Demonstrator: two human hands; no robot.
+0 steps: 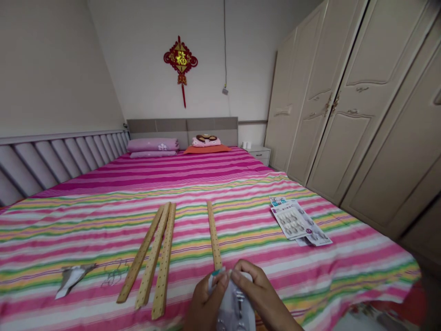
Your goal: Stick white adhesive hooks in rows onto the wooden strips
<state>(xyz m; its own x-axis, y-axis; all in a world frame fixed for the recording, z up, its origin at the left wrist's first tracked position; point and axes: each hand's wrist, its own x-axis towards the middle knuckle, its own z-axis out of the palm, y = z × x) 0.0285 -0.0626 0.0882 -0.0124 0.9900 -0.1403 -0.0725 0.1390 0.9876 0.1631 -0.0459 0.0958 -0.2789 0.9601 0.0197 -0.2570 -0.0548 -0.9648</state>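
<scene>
Both my hands meet at the bottom centre over a striped bedspread (103, 220). My left hand (206, 301) and my right hand (258, 294) are closed around a small white packet (236, 305) with grey round pieces on it, held between them. The near end of a single perforated wooden strip (213, 234) lies just beyond my fingers. Three more wooden strips (155, 255) lie side by side to the left on the bed.
Flat packets of small round pieces (298, 223) lie on the bed at right. A crumpled grey-white scrap (70, 278) and a tangle of thin wire (115, 272) lie at left. Pillows (153, 147) sit by the headboard. A cream wardrobe (361, 105) lines the right side.
</scene>
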